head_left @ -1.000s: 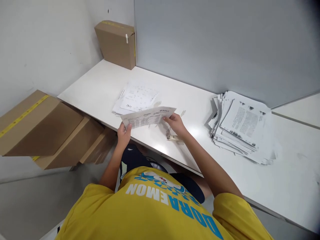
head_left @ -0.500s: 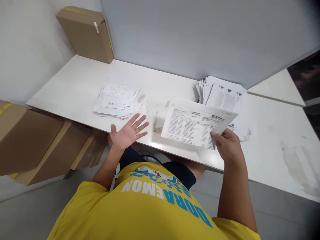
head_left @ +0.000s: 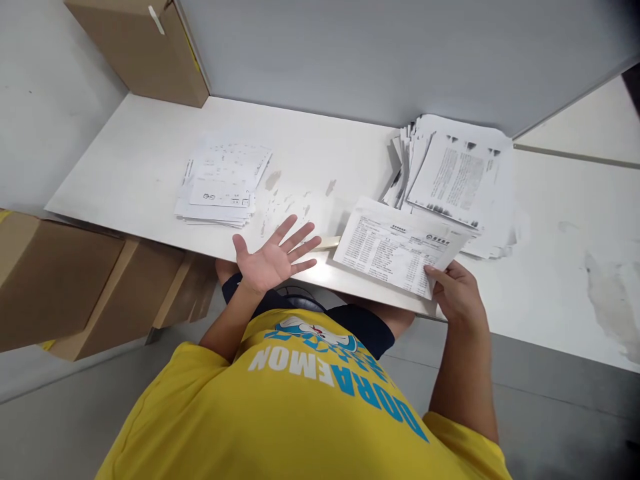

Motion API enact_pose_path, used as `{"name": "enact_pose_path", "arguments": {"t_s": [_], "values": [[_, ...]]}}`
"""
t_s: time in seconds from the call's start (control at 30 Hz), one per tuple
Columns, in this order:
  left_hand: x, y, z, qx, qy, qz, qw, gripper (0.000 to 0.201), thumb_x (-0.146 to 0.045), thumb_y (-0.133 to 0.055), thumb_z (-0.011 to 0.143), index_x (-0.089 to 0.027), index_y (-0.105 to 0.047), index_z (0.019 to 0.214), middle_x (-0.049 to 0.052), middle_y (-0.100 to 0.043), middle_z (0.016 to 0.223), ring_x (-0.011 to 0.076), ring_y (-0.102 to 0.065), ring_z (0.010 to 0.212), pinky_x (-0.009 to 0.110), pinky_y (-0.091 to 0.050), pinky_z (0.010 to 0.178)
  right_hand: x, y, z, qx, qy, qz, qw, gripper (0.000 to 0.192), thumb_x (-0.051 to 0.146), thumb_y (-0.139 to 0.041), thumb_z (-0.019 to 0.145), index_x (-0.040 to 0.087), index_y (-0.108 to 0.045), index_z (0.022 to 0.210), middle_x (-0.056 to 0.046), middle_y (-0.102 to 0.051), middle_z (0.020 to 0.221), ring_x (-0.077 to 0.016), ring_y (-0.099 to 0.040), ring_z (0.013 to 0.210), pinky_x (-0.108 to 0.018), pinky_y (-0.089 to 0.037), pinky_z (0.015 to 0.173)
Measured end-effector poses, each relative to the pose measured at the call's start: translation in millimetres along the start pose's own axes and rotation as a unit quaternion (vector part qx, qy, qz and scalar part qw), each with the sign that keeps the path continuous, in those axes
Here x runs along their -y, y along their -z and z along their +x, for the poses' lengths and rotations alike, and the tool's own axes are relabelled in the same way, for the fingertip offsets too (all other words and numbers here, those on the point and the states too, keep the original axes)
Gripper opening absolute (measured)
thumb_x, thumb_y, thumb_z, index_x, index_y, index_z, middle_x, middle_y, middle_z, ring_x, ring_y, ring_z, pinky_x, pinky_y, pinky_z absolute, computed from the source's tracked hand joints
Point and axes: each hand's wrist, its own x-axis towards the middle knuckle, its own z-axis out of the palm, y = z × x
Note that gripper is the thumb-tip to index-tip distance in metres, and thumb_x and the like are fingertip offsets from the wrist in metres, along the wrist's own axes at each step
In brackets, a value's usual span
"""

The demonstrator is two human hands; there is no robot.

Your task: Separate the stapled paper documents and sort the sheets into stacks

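My right hand (head_left: 457,290) pinches the near right corner of a printed sheet of paper (head_left: 395,247), thumb on top. Rows of small text and a logo cover the sheet, which is held above the front of the white table. My left hand (head_left: 270,260) is open, palm up with fingers spread, and holds nothing over the table's front edge. Between the hands, a small pale yellowish object (head_left: 327,244) lies partly under the sheet; its kind is unclear. Beyond the sheet rests a thick stack of printed papers (head_left: 450,170). Left of my left hand lies a smaller paper stack (head_left: 220,180).
A cardboard box (head_left: 145,50) stands at the table's back left corner against the grey partition (head_left: 350,60). More cardboard boxes (head_left: 60,273) lean below the table's left front edge. Worn patches mark the white tabletop (head_left: 550,267).
The view has shifted, so the table and stacks sit higher in it. My open left hand has moved a little to the right, and the held sheet lies flatter.
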Motion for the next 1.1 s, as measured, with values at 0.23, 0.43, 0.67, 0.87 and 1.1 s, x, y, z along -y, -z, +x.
{"name": "enact_pose_path", "arguments": {"t_s": [0.23, 0.43, 0.67, 0.87, 1.1], "values": [[2, 10.0, 1, -0.016, -0.061, 0.314, 0.947, 0.091, -0.084, 0.000, 0.083, -0.033, -0.012, 0.159, 0.010, -0.047, 0.154, 0.0328, -0.049, 0.138, 0.053, -0.047, 0.105, 0, 12, 3, 0.003, 0.008, -0.020, 1.000, 0.033, 0.037, -0.081, 0.067, 0.023, -0.072, 0.095, -0.006, -0.078, 0.094, -0.0307, -0.074, 0.091, -0.046, -0.061, 0.082], [21, 9.5, 32, -0.016, -0.160, 0.623, 0.766, 0.073, -0.068, -0.045, 0.092, -0.025, -0.040, 0.150, 0.009, -0.047, 0.154, 0.0313, -0.028, 0.151, 0.051, -0.026, 0.124, 9, 23, 4, -0.003, 0.006, -0.021, 1.000, 0.036, 0.032, -0.080, 0.065, 0.022, -0.072, 0.099, -0.006, -0.078, 0.097, -0.0321, -0.072, 0.098, -0.049, -0.058, 0.090], [41, 4.3, 69, 0.019, -0.172, 0.680, 0.713, 0.045, -0.041, -0.045, 0.100, -0.023, -0.056, 0.140, 0.006, -0.065, 0.136, 0.0267, -0.051, 0.137, 0.049, -0.041, 0.115, 24, 15, 1, 0.042, -0.037, -0.011, 0.998, 0.037, 0.036, -0.081, 0.067, 0.023, -0.073, 0.100, -0.006, -0.078, 0.104, -0.0321, -0.070, 0.104, -0.051, -0.055, 0.095], [34, 12.9, 76, 0.049, -0.179, 0.656, 0.732, 0.043, -0.042, -0.047, 0.100, -0.028, -0.058, 0.139, 0.004, -0.066, 0.135, 0.0249, -0.050, 0.137, 0.048, -0.042, 0.114, 28, 11, 1, 0.063, -0.051, -0.007, 0.997, 0.037, 0.037, -0.083, 0.064, 0.023, -0.073, 0.097, -0.007, -0.077, 0.104, -0.0320, -0.070, 0.105, -0.051, -0.055, 0.095], [30, 10.4, 79, 0.055, -0.177, 0.669, 0.720, 0.046, -0.046, -0.044, 0.100, -0.026, -0.057, 0.139, 0.005, -0.064, 0.137, 0.0267, -0.048, 0.139, 0.051, -0.037, 0.117, 28, 13, 2, 0.044, -0.065, -0.048, 0.996, 0.041, 0.040, -0.085, 0.059, 0.022, -0.073, 0.094, -0.006, -0.078, 0.097, -0.0305, -0.070, 0.097, -0.050, -0.054, 0.094]]}}
